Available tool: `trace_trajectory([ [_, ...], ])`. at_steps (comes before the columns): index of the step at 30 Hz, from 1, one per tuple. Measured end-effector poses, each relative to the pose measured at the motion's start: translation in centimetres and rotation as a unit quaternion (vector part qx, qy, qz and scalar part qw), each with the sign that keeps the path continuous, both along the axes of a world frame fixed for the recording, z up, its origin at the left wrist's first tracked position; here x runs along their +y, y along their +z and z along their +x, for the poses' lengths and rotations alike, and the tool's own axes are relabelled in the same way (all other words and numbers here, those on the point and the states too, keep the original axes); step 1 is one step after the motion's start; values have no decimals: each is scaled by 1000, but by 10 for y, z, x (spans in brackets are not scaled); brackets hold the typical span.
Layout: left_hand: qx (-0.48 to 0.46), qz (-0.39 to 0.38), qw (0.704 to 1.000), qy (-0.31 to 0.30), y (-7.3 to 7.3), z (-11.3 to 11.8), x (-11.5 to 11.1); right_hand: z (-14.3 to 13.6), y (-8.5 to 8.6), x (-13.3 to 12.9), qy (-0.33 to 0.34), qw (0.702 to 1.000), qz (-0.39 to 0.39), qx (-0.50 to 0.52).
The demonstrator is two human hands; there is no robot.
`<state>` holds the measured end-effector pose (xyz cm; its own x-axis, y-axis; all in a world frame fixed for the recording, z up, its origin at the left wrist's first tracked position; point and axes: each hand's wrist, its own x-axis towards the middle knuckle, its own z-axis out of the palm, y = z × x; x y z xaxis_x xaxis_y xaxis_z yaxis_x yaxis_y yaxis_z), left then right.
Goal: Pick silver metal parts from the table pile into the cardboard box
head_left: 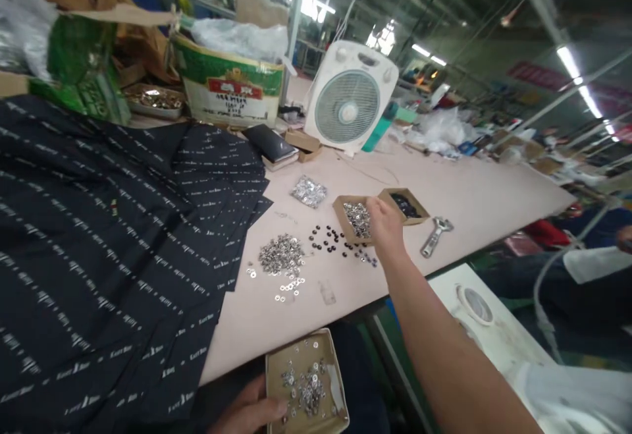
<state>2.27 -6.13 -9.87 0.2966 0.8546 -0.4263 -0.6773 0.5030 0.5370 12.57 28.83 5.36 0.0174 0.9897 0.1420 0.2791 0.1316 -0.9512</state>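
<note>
My left hand (257,409) grips the left side of a shallow cardboard box (276,359) at the table's front edge, thumb over its rim. Small silvery snap fasteners (312,391) lie loose inside it. Across the table, my right hand (385,223) is closed on the right edge of a small cardboard tray (340,210) filled with silvery metal snaps (356,218). Beside it stands a second small box (419,213) with dark pieces. Black snap caps (330,240) are scattered in front of the tray. Left of them sits a pile of silvery snaps (282,254).
Dark printed fabric (123,236) covers the table's left side. A white box fan (348,101) stands at the back, near a green-and-white carton (227,85). An adjustable wrench (435,236) and a clear bag of metal pieces (309,191) lie on the table (474,190).
</note>
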Motion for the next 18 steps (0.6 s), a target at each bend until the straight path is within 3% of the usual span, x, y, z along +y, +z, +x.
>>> trace_trajectory([
  [1,-11,1,1000,9,-6,1,-1,4,-8,-19,12,999,24,-25],
  [3,-17,24,999,22,-16,3,-1,11,-25,-63,99,978,123,-140],
  [6,-10,33,999,34,-23,4,0,15,-50,-121,254,933,143,-214],
  [8,-8,28,999,32,-25,5,1,13,-63,-142,287,912,156,-247],
  [11,-1,25,999,30,-26,5,1,6,-71,-150,298,891,184,-289],
  [18,20,16,999,27,-21,2,2,-3,-66,-150,322,871,199,-313],
])
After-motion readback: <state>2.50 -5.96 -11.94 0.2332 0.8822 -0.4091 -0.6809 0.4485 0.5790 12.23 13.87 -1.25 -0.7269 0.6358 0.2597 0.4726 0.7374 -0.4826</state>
